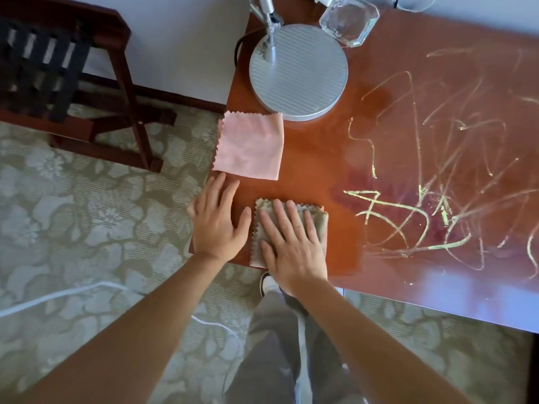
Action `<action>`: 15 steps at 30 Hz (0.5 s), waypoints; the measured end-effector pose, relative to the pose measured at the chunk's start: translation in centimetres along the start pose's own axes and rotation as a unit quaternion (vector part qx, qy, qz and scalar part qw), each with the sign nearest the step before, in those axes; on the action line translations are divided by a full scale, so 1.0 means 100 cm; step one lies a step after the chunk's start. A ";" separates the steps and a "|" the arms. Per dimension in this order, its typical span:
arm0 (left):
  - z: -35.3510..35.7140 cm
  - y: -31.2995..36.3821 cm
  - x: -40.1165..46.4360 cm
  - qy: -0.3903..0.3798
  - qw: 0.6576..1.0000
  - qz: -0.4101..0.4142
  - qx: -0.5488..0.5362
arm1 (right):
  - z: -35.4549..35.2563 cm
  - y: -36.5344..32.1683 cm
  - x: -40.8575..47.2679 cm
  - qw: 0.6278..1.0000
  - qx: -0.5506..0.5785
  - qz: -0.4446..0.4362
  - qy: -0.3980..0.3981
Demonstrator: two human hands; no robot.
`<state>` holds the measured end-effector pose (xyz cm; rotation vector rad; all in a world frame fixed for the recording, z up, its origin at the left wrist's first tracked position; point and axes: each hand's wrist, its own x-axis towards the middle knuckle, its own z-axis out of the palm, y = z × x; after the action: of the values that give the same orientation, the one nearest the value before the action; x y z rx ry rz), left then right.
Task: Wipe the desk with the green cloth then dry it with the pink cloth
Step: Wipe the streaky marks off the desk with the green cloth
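A folded green cloth (319, 221) lies near the front left corner of the reddish-brown desk (320, 147). My right hand (291, 246) presses flat on it with straight fingers. My left hand (217, 220) rests flat on the desk's left edge, just beside the green cloth. A folded pink cloth (249, 145) lies behind my left hand, overhanging the left edge a little. Yellowish scribble marks (431, 205) cover the desk surface to the right of the cloths.
A silver lamp base (300, 74) stands behind the pink cloth. A glass dish (348, 23) sits at the back. A dark wooden luggage rack (67, 80) stands on the patterned carpet to the left. My legs and one shoe (267, 282) show below the desk edge.
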<state>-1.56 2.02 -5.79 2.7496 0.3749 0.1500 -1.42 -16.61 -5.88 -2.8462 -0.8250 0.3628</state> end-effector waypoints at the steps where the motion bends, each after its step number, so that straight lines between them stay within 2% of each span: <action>1: 0.002 0.002 -0.004 0.007 0.999 0.025 0.028 | -0.002 0.017 -0.009 1.000 -0.006 0.021 0.008; 3: 0.008 0.013 -0.010 0.015 0.994 0.098 0.041 | -0.006 0.046 -0.021 0.999 -0.020 0.039 0.011; 6: 0.022 0.043 -0.008 -0.024 0.983 0.183 0.007 | -0.013 0.062 -0.017 0.999 -0.024 0.030 -0.003; 11: 0.036 0.063 0.013 -0.061 0.979 0.192 0.036 | -0.002 0.060 -0.036 0.998 -0.018 0.053 0.029; 15: 0.038 0.063 0.012 -0.052 0.984 0.170 0.025 | -0.004 0.062 -0.055 0.999 -0.026 0.028 0.006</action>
<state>1.65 -4.64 -6.97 2.8340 -0.1232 0.0830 -2.73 -24.80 -5.80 -2.9221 -0.7641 0.3348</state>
